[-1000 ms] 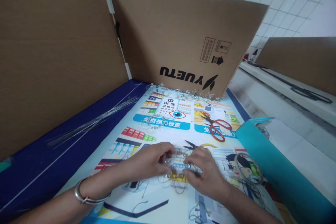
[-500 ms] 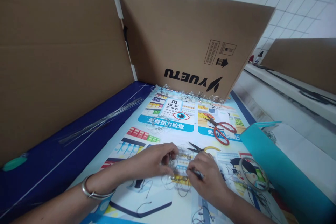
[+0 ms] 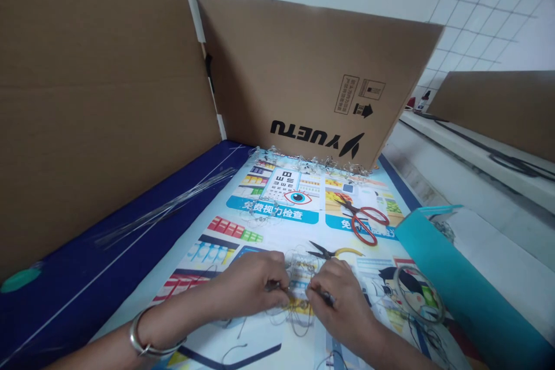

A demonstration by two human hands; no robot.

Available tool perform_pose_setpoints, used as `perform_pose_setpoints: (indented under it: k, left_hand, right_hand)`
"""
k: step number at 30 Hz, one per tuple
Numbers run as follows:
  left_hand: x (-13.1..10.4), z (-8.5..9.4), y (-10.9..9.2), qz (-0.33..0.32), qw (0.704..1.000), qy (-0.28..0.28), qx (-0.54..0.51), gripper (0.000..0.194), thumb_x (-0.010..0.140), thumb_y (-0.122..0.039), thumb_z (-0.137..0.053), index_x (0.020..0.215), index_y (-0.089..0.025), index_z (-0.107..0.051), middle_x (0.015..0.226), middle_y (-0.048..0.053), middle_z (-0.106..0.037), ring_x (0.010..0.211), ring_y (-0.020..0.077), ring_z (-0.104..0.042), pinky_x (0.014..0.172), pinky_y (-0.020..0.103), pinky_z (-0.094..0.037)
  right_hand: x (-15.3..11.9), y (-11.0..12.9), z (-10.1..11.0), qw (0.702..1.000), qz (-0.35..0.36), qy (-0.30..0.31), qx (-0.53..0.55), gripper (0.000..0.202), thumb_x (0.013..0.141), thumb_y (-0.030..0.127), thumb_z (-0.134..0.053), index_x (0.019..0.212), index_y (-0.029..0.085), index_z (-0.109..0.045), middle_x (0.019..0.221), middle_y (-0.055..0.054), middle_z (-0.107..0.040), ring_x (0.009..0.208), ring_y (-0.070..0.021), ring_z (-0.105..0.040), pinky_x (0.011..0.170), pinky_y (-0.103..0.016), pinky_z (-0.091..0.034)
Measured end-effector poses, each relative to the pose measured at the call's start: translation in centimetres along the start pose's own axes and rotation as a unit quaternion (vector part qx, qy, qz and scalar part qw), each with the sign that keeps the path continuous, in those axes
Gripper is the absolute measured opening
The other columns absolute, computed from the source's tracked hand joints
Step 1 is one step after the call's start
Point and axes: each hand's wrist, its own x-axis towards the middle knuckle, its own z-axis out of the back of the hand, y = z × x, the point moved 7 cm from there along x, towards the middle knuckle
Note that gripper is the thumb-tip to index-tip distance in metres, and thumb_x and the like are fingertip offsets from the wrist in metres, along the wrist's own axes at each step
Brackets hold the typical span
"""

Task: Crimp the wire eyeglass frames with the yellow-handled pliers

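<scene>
My left hand [image 3: 262, 280] is closed, thumb against fingers, at the left end of a tangle of thin wire with clear beads [image 3: 299, 315]. Opposite it, my right hand [image 3: 336, 295] curls round a dark, narrow tool, mostly hidden by the fingers; its fingertips meet the wire's right side. Loops of wire hang below and between both hands. Just above my right hand lie pliers with yellow handles [image 3: 347, 252], and beyond them scissors with red handles [image 3: 366, 222]. A round coil of wire [image 3: 420, 295] rests to the right.
A printed poster [image 3: 277, 232] covers the table. Cardboard panels [image 3: 303, 63] stand at the back and left. A turquoise box [image 3: 459, 277] is on the right. Beaded wire pieces [image 3: 312, 166] line the back edge; straight wires [image 3: 169, 205] lie on the left.
The fingers of my left hand have closed more tightly at the wire, and the hand has moved slightly left. My right hand stays near its place. The camera view has shifted a little.
</scene>
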Motion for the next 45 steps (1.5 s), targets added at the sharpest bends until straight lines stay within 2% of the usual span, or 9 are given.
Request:
perform_pose_setpoints:
  k: [4, 10, 20, 22, 25, 27, 33, 37, 45]
  left_hand:
    - [0.1, -0.2, -0.2, -0.009, 1.0, -0.001, 0.015, 0.008, 0.072, -0.015, -0.058, 0.071, -0.021, -0.064, 0.069, -0.002, -0.057, 0.064, 0.0106, -0.052, 0.057, 0.019, -0.032]
    - [0.2, -0.3, -0.4, -0.017, 1.0, 0.005, 0.013, 0.01, 0.072, -0.012, -0.056, 0.069, -0.02, -0.063, 0.068, -0.003, -0.056, 0.063, 0.0097, -0.052, 0.056, 0.019, -0.032]
    - [-0.3, 1.7, -1.3, -0.067, 0.988, 0.097, -0.102, 0.014, 0.079, -0.013, -0.051, 0.082, -0.019, -0.063, 0.08, 0.0, -0.062, 0.07, 0.012, -0.056, 0.063, 0.019, -0.039]
    - [0.0, 1.9, -0.6, -0.052, 0.989, 0.081, -0.115, 0.015, 0.081, -0.014, -0.049, 0.084, -0.019, -0.063, 0.081, 0.0, -0.062, 0.073, 0.0121, -0.057, 0.065, 0.019, -0.04]
    - [0.6, 2.6, 0.8, -0.016, 0.996, -0.013, -0.087, 0.015, 0.082, -0.014, -0.048, 0.087, -0.019, -0.062, 0.084, 0.001, -0.061, 0.078, 0.0134, -0.056, 0.07, 0.022, -0.041]
    - [1.0, 2.5, 1.2, -0.018, 0.997, -0.053, -0.061, 0.019, 0.084, -0.013, -0.046, 0.093, -0.021, -0.062, 0.089, 0.002, -0.061, 0.083, 0.0144, -0.056, 0.074, 0.024, -0.041]
    - [2.1, 1.5, 0.4, -0.064, 0.997, -0.039, -0.016, 0.029, 0.085, -0.015, -0.047, 0.108, -0.028, -0.06, 0.096, 0.003, -0.059, 0.088, 0.0156, -0.056, 0.075, 0.025, -0.042]
    - [2.5, 1.3, 0.1, -0.086, 0.996, -0.027, -0.021, 0.026, 0.086, -0.017, -0.048, 0.105, -0.027, -0.063, 0.089, 0.002, -0.061, 0.083, 0.0141, -0.056, 0.07, 0.022, -0.042]
    - [2.1, 0.9, 0.9, -0.081, 0.995, -0.05, -0.008, 0.02, 0.086, -0.019, -0.049, 0.097, -0.024, -0.065, 0.089, 0.002, -0.06, 0.082, 0.0139, -0.057, 0.07, 0.022, -0.042]
  right_hand:
    - [0.0, 0.1, 0.1, 1.0, -0.002, 0.003, 0.007, 0.01, 0.073, 0.012, -0.055, 0.067, 0.02, -0.053, 0.071, -0.001, -0.051, 0.073, -0.0155, -0.047, 0.069, -0.031, -0.032]
    - [0.0, 0.2, 0.2, 1.0, 0.0, 0.006, 0.009, 0.011, 0.074, 0.012, -0.055, 0.066, 0.019, -0.054, 0.07, 0.0, -0.052, 0.072, -0.0146, -0.047, 0.07, -0.031, -0.032]
    - [0.2, 0.2, 0.1, 1.0, 0.005, 0.017, 0.011, 0.012, 0.077, 0.014, -0.053, 0.067, 0.02, -0.056, 0.068, 0.0, -0.053, 0.072, -0.015, -0.048, 0.069, -0.031, -0.034]
    - [0.1, 0.2, 0.2, 1.0, 0.006, 0.015, 0.014, 0.012, 0.077, 0.014, -0.053, 0.067, 0.02, -0.056, 0.068, 0.0, -0.053, 0.072, -0.0151, -0.048, 0.07, -0.031, -0.034]
    - [0.1, 0.2, 0.2, 1.0, 0.009, 0.009, 0.015, 0.012, 0.077, 0.014, -0.053, 0.068, 0.02, -0.056, 0.069, 0.0, -0.053, 0.072, -0.0152, -0.048, 0.071, -0.031, -0.035]
    - [0.1, 0.2, 0.2, 1.0, 0.011, 0.009, 0.015, 0.011, 0.077, 0.014, -0.053, 0.068, 0.02, -0.057, 0.069, 0.0, -0.053, 0.072, -0.0153, -0.048, 0.07, -0.031, -0.035]
    - [0.2, 0.2, 0.1, 0.999, 0.012, 0.023, 0.021, 0.012, 0.079, 0.014, -0.051, 0.07, 0.02, -0.057, 0.069, -0.001, -0.053, 0.073, -0.0153, -0.047, 0.071, -0.032, -0.035]
    - [0.3, 0.3, 0.2, 0.999, 0.017, 0.021, 0.02, 0.012, 0.079, 0.015, -0.051, 0.07, 0.02, -0.057, 0.07, -0.001, -0.053, 0.073, -0.0158, -0.048, 0.07, -0.032, -0.035]
    - [0.4, 0.2, 0.4, 1.0, 0.016, -0.007, 0.005, 0.011, 0.076, 0.013, -0.052, 0.071, 0.021, -0.057, 0.071, -0.001, -0.055, 0.074, -0.0163, -0.049, 0.07, -0.032, -0.035]
